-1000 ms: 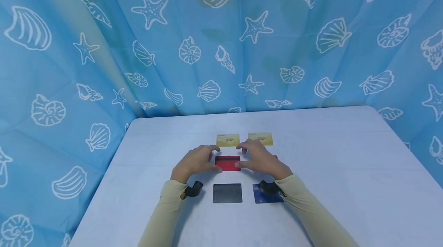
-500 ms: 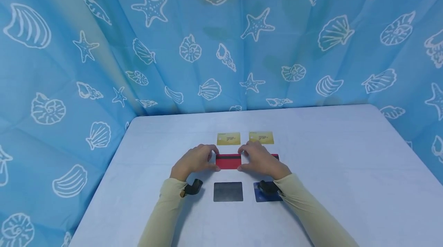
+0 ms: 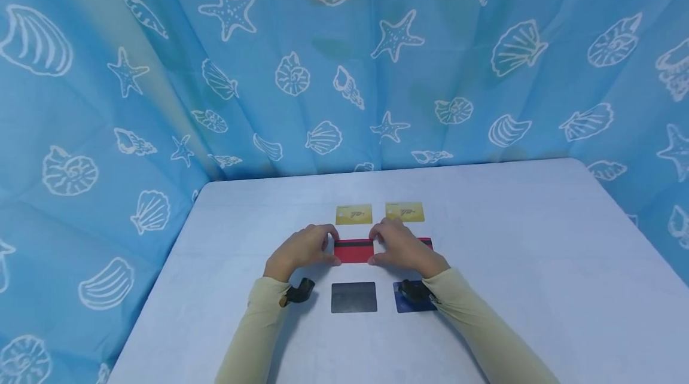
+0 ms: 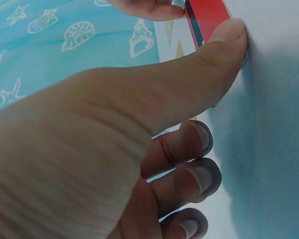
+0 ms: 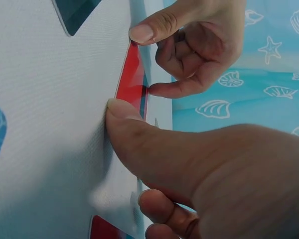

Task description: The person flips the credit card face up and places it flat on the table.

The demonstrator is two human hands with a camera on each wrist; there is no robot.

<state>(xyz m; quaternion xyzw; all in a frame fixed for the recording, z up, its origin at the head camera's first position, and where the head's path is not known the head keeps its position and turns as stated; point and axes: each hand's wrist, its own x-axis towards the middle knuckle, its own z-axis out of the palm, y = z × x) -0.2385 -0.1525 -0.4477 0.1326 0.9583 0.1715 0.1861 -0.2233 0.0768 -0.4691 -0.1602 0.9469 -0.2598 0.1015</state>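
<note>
A red card with a black magnetic stripe along its far edge is in the middle of the head view. My left hand grips its left end by the corners, thumb at the near one and index finger at the far one. At the other end, my right hand holds the right corners the same way. In the right wrist view the red card appears close to the tabletop; whether it is lifted, I cannot tell. Under my right hand lies a second red card, mostly hidden.
Two yellow cards lie behind my hands. Nearer are a dark grey card and a blue card, the latter partly covered by the right wrist camera. A white table meets a blue shell-patterned curtain at the back.
Over the last second the fingers of both hands have closed onto the red card's corners; the right thumb has come down to its near edge. The other cards stay put.
</note>
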